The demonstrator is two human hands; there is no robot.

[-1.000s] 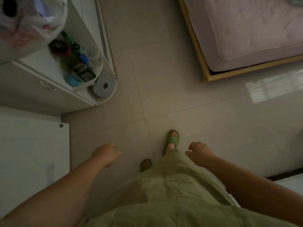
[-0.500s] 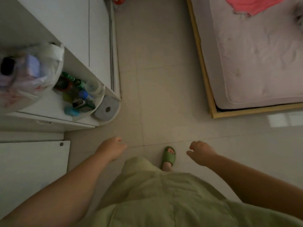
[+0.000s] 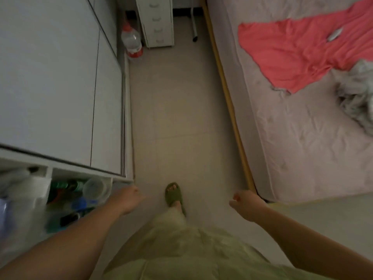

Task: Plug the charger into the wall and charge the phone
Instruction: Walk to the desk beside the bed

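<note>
I see no charger, phone or wall socket that I can tell apart in this view. My left hand [image 3: 129, 201] hangs empty with relaxed fingers beside the corner of a white wardrobe [image 3: 60, 87]. My right hand [image 3: 245, 203] is loosely curled with nothing in it, near the foot corner of the bed [image 3: 240, 138]. A small grey elongated object [image 3: 335, 34] lies on a red cloth [image 3: 292, 51] on the bed; what it is stays unclear.
A tiled aisle [image 3: 177, 110] runs ahead between wardrobe and bed. At its far end stand a white drawer unit [image 3: 156, 21] and a large water bottle [image 3: 132, 41]. An open shelf [image 3: 80, 195] with bottles is at my left. My green slipper [image 3: 173, 194] steps forward.
The view has tilted up and moved forward along the aisle. The shelf has slid to the lower left, more of the bed and the drawer unit have come into view. Both hands stay empty.
</note>
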